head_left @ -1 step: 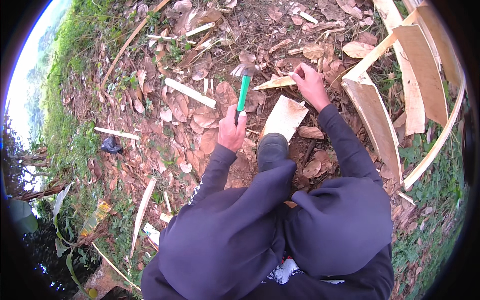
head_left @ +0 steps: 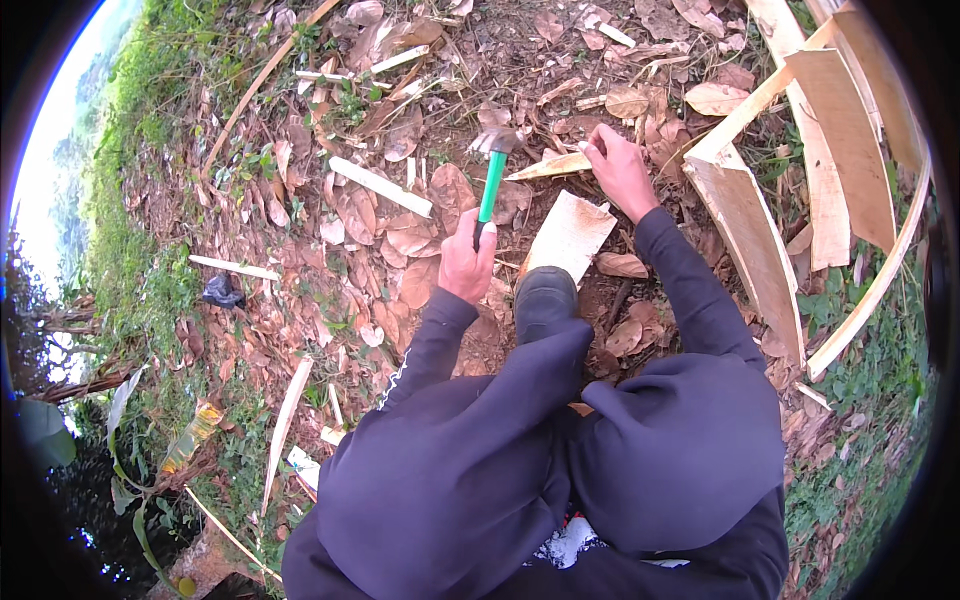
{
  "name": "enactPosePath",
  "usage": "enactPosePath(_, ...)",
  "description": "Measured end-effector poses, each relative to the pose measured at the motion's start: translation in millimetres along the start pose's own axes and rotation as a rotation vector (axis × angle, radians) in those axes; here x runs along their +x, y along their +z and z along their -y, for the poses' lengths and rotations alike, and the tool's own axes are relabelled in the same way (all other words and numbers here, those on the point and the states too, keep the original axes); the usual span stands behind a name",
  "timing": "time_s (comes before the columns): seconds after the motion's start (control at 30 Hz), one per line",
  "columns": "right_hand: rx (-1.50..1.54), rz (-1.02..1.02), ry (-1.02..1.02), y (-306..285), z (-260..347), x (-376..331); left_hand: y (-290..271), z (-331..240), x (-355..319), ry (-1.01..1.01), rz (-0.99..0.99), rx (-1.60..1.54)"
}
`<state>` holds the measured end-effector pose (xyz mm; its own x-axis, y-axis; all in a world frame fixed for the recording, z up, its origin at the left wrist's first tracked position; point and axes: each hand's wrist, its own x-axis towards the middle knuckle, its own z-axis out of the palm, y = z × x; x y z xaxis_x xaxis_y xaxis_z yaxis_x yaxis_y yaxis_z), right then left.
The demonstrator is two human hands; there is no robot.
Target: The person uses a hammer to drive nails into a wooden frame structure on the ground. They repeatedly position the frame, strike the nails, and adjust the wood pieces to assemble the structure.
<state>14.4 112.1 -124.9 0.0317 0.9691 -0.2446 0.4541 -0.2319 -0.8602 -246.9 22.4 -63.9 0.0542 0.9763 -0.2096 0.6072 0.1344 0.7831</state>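
Note:
My left hand (head_left: 468,258) is wrapped round the black grip of a claw hammer (head_left: 490,190) with a green handle. Its metal head points away from me, above the leaves. To its right, my right hand (head_left: 620,172) pinches the thick end of a pointed wood strip (head_left: 553,166), whose tip reaches toward the hammer head. Below the strip, a pale board (head_left: 572,232) lies tilted on the ground, and my dark boot (head_left: 546,300) presses on its near end. The fingertips partly cover the strip's right end.
Long boards nailed into a frame (head_left: 750,215) stand on the right. Loose wood sticks (head_left: 380,185) lie scattered among dry leaves on the left. A crumpled black plastic bag (head_left: 222,291) lies farther left, near green plants at the slope's edge.
The hammer head has shifted slightly to the right, toward the wood strip, as my left hand tilts. My right hand and the strip stay almost where they were.

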Motion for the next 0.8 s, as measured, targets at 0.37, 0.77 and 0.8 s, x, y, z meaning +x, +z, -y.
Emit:
enactPosePath(0.37, 0.006, 0.056, 0.029, 2, -7, 13, 16, 0, -2, 0.028, 0.067, 0.076)
enactPosePath(0.77, -0.182, -0.181, -0.343, 19, 6, 6, 25, 25, -3, 0.122, 0.022, 0.224)
enactPosePath(0.8, -0.158, -0.181, -0.356, 11, 3, 3, 23, 27, -2, 0.142, 0.012, 0.253)
